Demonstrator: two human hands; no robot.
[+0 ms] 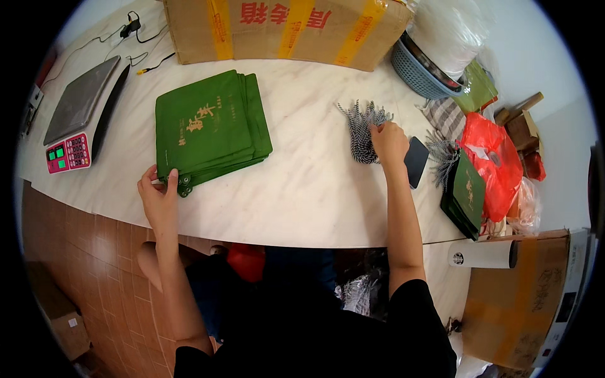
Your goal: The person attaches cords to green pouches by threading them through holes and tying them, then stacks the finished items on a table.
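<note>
A stack of flat green bags (pixel 211 126) with gold printing and metal eyelets at the near corner lies left of centre on the table. My left hand (pixel 159 192) is at that corner, thumb over the edge and fingers beside it, pinching the bag corner. Right of centre lies a bundle of black-and-white striped cords (pixel 360 135), fanned out at the far end. My right hand (pixel 389 143) reaches onto its right side with the fingers closed on some cords; the fingertips are partly hidden. A dark phone (pixel 416 162) lies just right of that hand.
A digital scale (pixel 82 104) stands at the left and a taped cardboard box (pixel 287 31) at the back. On the right are more green bags (pixel 466 192) with cords (pixel 443 154), a red plastic bag (pixel 495 160), a blue basket (pixel 419 72) and a white tumbler (pixel 482 254).
</note>
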